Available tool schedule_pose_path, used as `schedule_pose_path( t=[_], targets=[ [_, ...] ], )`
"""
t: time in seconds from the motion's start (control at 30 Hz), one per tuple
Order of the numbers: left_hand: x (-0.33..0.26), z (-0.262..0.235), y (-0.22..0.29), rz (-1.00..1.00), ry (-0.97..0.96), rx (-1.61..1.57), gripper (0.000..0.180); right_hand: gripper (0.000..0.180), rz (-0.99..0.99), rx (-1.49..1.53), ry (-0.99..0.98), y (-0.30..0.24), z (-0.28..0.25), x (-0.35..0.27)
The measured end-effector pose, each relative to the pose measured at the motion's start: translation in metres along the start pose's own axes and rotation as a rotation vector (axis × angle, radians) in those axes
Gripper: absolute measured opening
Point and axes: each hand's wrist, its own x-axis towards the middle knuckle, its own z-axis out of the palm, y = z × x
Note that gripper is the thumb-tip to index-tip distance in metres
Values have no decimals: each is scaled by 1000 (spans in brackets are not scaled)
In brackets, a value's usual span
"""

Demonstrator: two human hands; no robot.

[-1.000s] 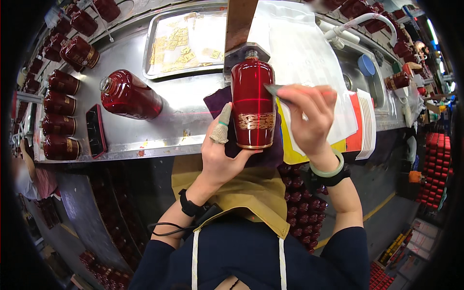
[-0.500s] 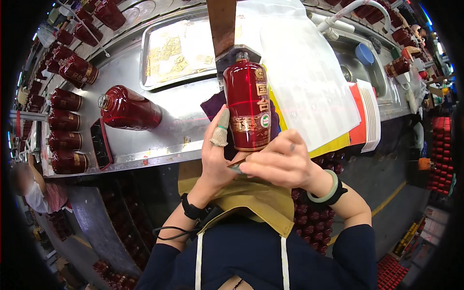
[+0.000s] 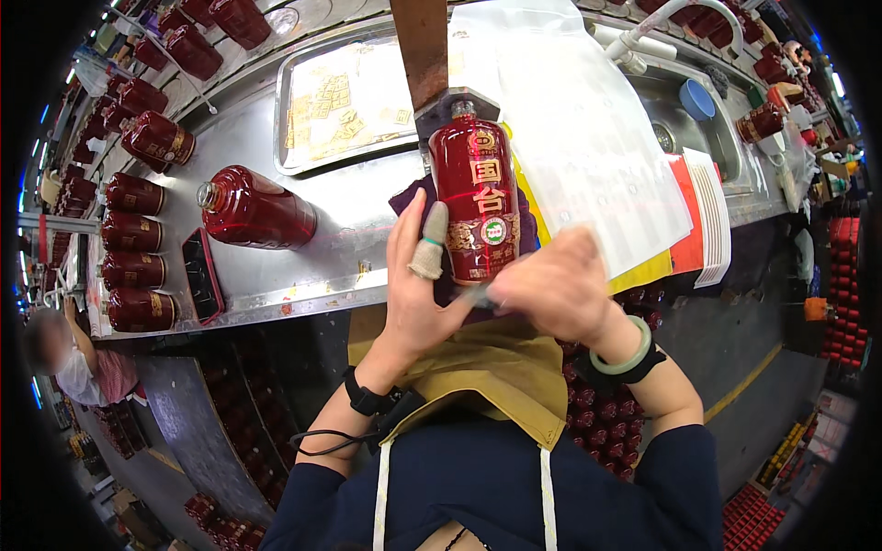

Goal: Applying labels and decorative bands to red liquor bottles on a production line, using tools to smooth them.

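Observation:
A dark red glass bottle (image 3: pixel 474 170) with gold lettering lies on a dark purple cloth (image 3: pixel 409 198), its neck pointing away from me and its label facing up. Alongside its left lower side is my left hand (image 3: pixel 418 285), with fingers stretched out. A beige cloth finger cover (image 3: pixel 428 257) with a green band sits on one of them. By the bottle's base, my right hand (image 3: pixel 551 285) is blurred by motion, its fingers curled in together. Between it and my left thumb shows a small greyish thing, too smeared to name.
Another red bottle (image 3: pixel 257 208) lies to the left, by a black and red tray (image 3: pixel 203 275). More bottles (image 3: pixel 133 231) line the left side. A metal tray (image 3: pixel 292 156) holds small gold labels. White sheets (image 3: pixel 588 156) lie to the right, before a sink (image 3: pixel 732 156).
The bottle has rolled slightly, so its lettering now faces up. My right hand has shifted a little to the right, and my left fingers have straightened alongside the bottle.

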Motion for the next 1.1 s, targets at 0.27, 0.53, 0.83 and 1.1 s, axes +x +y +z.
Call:
schedule_pose_path(
  t=[0.27,0.53,0.83,1.1],
  targets=[
    [7,2,10,132,21,279,67,30,928,353,424,-14,21,6],
    [-5,5,-1,236,98,334,61,21,1137,334,413,14,25,-37],
    [-2,-2,4,313,63,399,47,23,1113,451,462,7,16,-41],
    [-19,-1,-1,216,84,318,51,23,447,-10,195,-7,5,-29]
  ],
)
